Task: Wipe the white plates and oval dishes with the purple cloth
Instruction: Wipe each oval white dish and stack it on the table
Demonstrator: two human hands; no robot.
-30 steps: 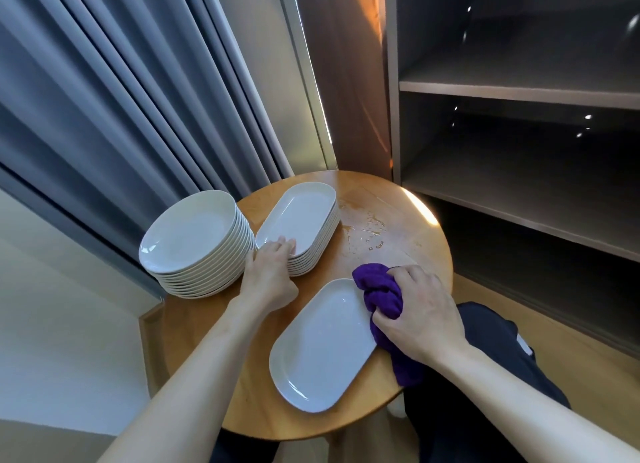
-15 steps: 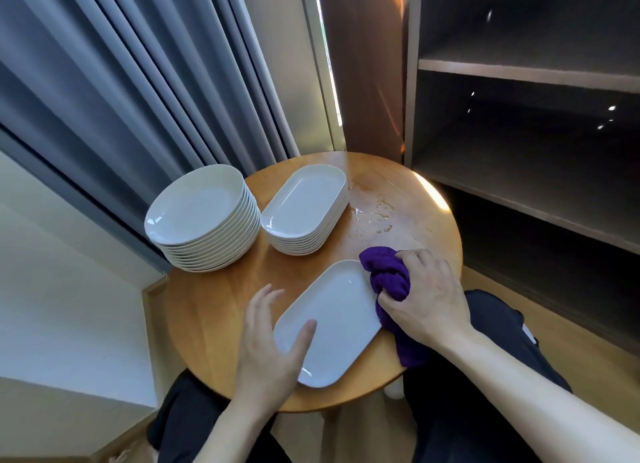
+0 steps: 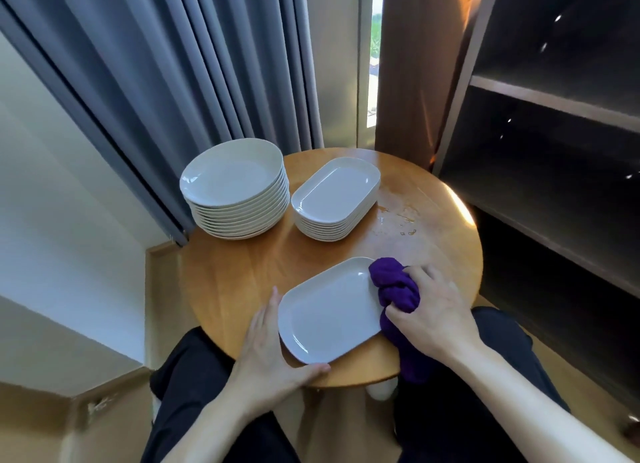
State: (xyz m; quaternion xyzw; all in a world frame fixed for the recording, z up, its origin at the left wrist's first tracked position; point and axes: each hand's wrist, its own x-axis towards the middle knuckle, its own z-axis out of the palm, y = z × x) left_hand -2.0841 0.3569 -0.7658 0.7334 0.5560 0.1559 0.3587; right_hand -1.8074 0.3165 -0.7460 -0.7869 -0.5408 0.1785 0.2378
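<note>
Round wooden table (image 3: 242, 275) stands between grey curtains (image 3: 173, 82) and dark shelves (image 3: 554, 151).

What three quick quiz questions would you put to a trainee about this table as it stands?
1. True or false: the right hand grips the purple cloth at the far right end of the lone oval dish.
2. The left hand is: A) raised in the air, touching nothing; B) laid open against the lone oval dish's near left edge; C) gripping the purple cloth.
3. Fill in: the droplets on the round wooden table lie to the ___ of the stack of oval dishes.

Key: 1 true; 2 B; 3 right.
</note>
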